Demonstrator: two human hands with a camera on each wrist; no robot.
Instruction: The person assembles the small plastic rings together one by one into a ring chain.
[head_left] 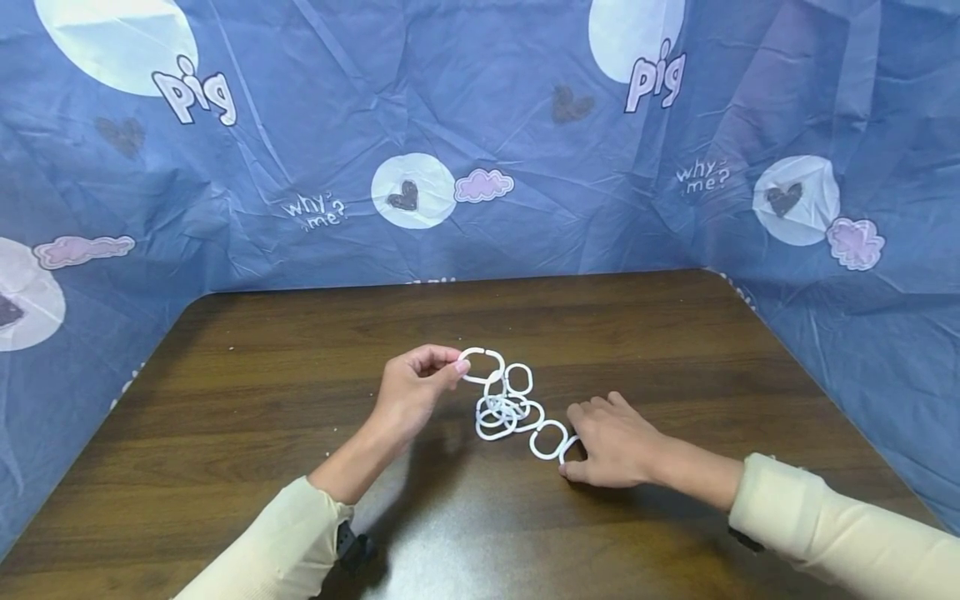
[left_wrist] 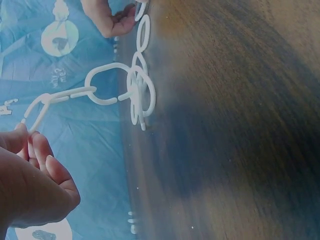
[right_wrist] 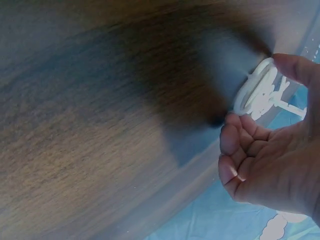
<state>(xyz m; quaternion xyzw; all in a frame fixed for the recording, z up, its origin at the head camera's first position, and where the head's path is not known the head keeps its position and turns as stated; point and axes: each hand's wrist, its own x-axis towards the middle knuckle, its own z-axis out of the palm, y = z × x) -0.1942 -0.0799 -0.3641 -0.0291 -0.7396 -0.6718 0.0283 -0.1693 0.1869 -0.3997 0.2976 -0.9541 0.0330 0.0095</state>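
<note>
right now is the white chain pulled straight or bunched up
Bunched up mid-chain: several white links overlap between the left hand and right hand.

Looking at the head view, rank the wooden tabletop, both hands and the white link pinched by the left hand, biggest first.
1. Wooden tabletop
2. Left hand and right hand: too alike to rank
3. White link

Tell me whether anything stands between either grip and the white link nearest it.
Nothing visible does. The left grip pinches an end link, and the right grip holds the opposite end link between thumb and fingers. Between the two lie only more white links, some overlapping in a heap.
</note>
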